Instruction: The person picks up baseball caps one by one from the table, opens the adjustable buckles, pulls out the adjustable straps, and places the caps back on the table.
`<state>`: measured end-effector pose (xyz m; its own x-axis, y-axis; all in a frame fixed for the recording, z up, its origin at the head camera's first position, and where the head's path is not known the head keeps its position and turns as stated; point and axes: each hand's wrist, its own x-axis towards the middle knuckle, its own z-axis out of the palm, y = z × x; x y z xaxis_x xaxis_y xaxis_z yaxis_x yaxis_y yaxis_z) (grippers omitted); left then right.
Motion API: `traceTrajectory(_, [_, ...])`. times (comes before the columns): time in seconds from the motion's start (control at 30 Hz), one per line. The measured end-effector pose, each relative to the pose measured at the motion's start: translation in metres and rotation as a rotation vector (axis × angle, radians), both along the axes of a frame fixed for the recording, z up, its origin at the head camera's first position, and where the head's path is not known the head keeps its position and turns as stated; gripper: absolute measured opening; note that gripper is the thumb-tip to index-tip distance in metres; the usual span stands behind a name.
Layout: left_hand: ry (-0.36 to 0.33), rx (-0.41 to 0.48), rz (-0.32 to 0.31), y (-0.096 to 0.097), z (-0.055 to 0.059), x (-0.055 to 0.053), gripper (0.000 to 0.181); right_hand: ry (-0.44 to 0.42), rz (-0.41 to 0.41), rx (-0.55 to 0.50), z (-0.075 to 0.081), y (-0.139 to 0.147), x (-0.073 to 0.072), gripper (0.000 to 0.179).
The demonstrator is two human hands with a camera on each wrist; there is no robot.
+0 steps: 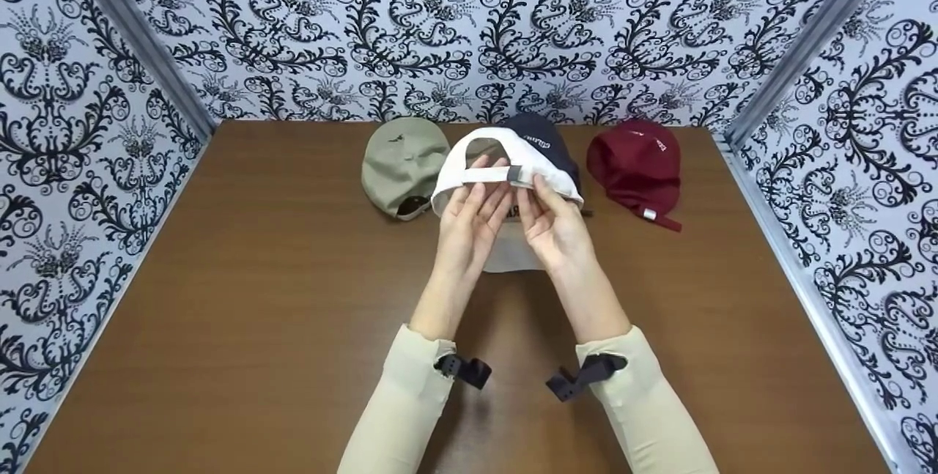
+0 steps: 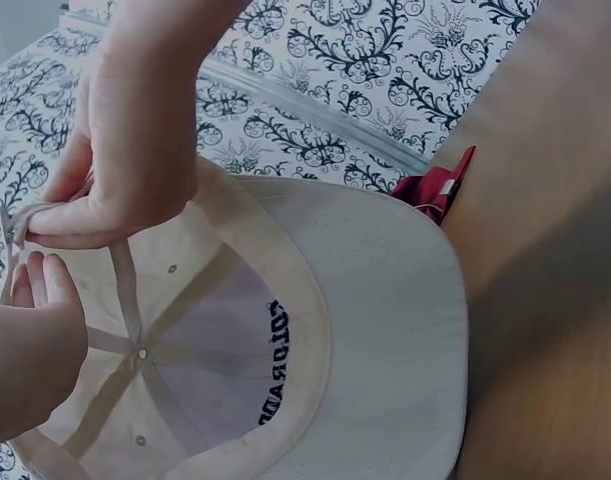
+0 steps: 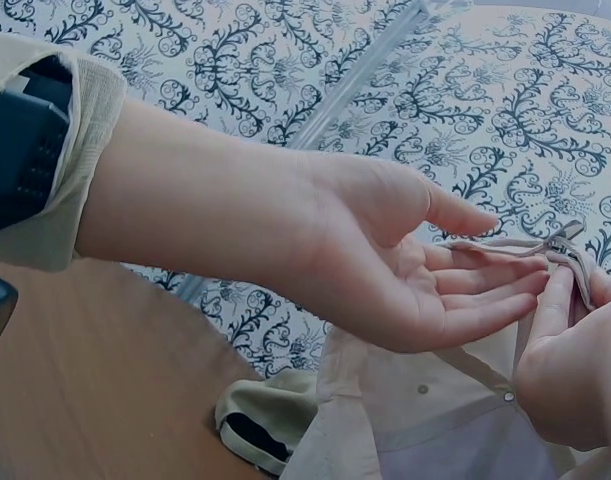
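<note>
- White panels [image 1: 403,34] printed with black scrollwork surround a brown wood-grain desk [image 1: 256,313]. Landmark for all places: the white fabric baseball cap [image 2: 225,340].
- White cap: held above the desk, tilted, interior toward the person, pale brim [image 2: 385,330] lowest. A narrow white strap [image 1: 487,175] with a dark buckle [image 1: 515,173] spans its rear opening.
- Right grip [image 1: 557,228]: bare hand at the right of the white cap's rear edge, pinching the strap near the buckle.
- Left grip [image 1: 473,221]: bare hand at the left of the same edge, not clenched; extended fingers pass behind the strap and support it. Thumb pressure cannot be told.
- Beside the white cap, on its left: an olive-green fabric cap [image 1: 403,166]. Behind it, partly hidden: a navy fabric cap [image 1: 549,141] with pale lettering. To its right, apart: a dark red fabric cap [image 1: 641,166], its loose strap end [image 1: 665,223] trailing on the desk.
- Caution, drop: the white cap may swing or fall if the right pinch slackens, since the left fingers appear only to support.
- Caution, strap: uneven pulling could twist it or make it slip through the buckle.
- Caution, contact: lowering the white cap without moving it clear could push the navy or olive-green cap.
</note>
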<state>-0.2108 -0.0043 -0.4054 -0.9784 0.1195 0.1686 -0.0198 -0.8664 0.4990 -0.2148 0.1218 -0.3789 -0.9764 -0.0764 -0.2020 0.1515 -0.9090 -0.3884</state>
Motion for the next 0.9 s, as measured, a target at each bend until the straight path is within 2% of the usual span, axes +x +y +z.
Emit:
traceTrajectory(0.13, [0.026, 0.008, -0.008, -0.0015, 0.0011, 0.0002, 0.052, 0.007, 0.006, 0.003, -0.0002, 0.0013, 0.0004, 0.025])
traceTrajectory(0.3, [-0.001, -0.016, -0.006, -0.0026, 0.0047, 0.0011, 0.049, 0.011, 0.013, -0.014, -0.0005, 0.0026, 0.0000, 0.004])
traceTrajectory(0.37, [-0.015, -0.018, -0.005, -0.0032, 0.0061, 0.0016, 0.048, 0.008, 0.017, -0.020, -0.0005, 0.0031, -0.0001, 0.003])
traceTrajectory(0.73, [-0.025, -0.002, -0.010, -0.0043, 0.0074, 0.0022, 0.048, 0.017, 0.030, -0.059, -0.0002, 0.0071, -0.0003, 0.047])
traceTrajectory(0.9, [-0.023, 0.008, -0.012, -0.0045, 0.0074, 0.0031, 0.048, 0.038, 0.050, -0.116, -0.0008, 0.0088, 0.0014, 0.057])
